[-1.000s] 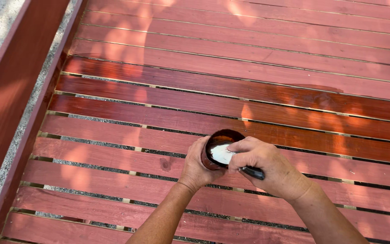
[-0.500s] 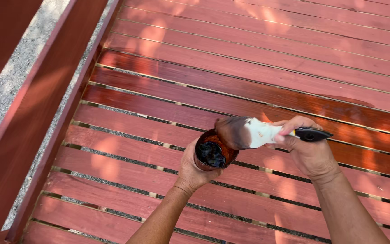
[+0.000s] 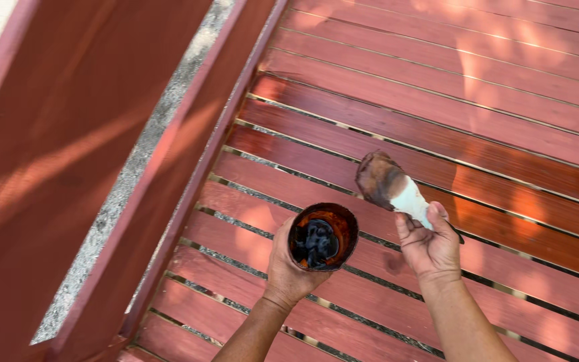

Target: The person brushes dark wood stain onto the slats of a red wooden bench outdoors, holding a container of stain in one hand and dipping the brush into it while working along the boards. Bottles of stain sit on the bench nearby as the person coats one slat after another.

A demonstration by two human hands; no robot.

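Observation:
My left hand (image 3: 288, 268) grips a small round cup (image 3: 323, 236) holding dark stain, held upright over the red-brown slatted deck (image 3: 437, 114). My right hand (image 3: 430, 247) holds a pale brush (image 3: 391, 186) whose stained brown tip points up and left, raised just to the right of the cup and clear of it. The brush hangs a little above the boards; the slats under and beyond it look darker and glossy.
A wide red-brown rail (image 3: 68, 154) runs diagonally along the left side, with a second beam (image 3: 196, 174) beside it and grey gravel ground (image 3: 129, 181) showing between them. Deck slats with narrow gaps stretch away to the right and far side.
The brush has come out of the cup and now stands to its right, tip up. The view has swung left, bringing the rail and gravel further in.

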